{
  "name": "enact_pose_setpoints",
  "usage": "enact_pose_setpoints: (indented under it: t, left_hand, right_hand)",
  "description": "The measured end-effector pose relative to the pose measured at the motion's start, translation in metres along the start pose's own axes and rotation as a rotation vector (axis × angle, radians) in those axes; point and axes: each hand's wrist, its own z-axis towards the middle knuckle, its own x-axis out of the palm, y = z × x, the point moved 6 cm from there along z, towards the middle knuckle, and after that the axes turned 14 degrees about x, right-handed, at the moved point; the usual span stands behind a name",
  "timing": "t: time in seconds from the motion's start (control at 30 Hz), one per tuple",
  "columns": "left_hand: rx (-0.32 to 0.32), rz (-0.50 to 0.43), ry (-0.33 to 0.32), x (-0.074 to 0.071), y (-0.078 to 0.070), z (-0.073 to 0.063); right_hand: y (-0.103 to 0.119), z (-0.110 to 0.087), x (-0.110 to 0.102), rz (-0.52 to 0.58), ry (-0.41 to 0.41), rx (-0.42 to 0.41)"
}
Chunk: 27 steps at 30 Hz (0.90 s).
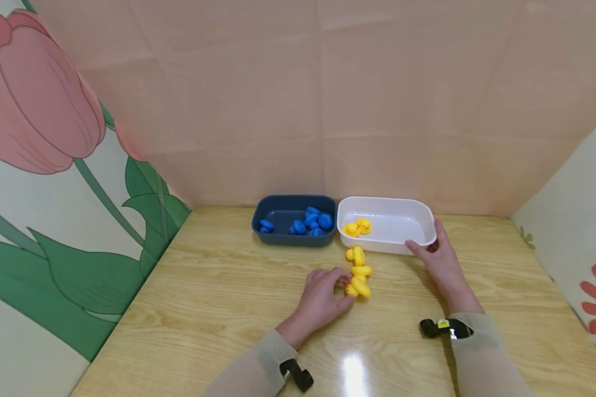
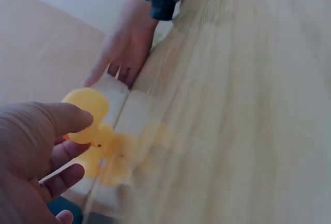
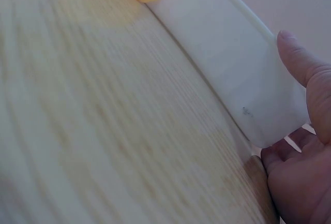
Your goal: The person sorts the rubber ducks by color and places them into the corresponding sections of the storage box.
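Observation:
My left hand [image 1: 323,295] pinches a yellow rubber duck [image 1: 360,289] between thumb and fingers, at the near end of a short row of yellow ducks on the table. In the left wrist view the thumb lies across this duck [image 2: 85,107], with more ducks [image 2: 111,154] blurred behind it. The row's far duck [image 1: 358,256] lies just in front of a white tray [image 1: 402,246]. My right hand [image 1: 443,264] grips that tray's right front corner. The right wrist view shows the thumb at the rim and the fingers around the end. Two yellow ducks [image 1: 363,225] lie inside the tray's left part.
A dark blue tray [image 1: 278,239] stands left of the white one, close beside it, with several blue ducks [image 1: 312,220] in it. Behind both trays rises a pinkish-beige sheet [image 1: 258,110]. Printed wall panels flank the wooden table [image 1: 203,309].

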Motion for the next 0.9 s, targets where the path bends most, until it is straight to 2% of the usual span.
enact_pose_setpoints:
  t: [0.27,0.37,0.57,0.8,0.9]
  left_hand:
    - [-0.022,-0.027,-0.087,-0.024,0.000,0.010]
    - [-0.017,-0.031,-0.119,-0.034,-0.001,0.017]
    - [-0.048,-0.052,-0.173,-0.050,-0.003,0.031]
    - [0.022,-0.001,-0.218,-0.063,-0.009,0.046]
    - [0.024,0.017,-0.218,-0.065,-0.011,0.052]
  right_hand:
    - [0.002,0.000,0.002,-0.007,-0.006,-0.007]
    - [0.001,0.001,0.003,-0.006,-0.004,-0.004]
    - [0.003,-0.001,0.003,0.021,0.003,-0.012]
    - [0.005,-0.004,0.006,0.020,0.011,0.005]
    - [0.004,-0.003,0.006,0.011,0.006,0.005]
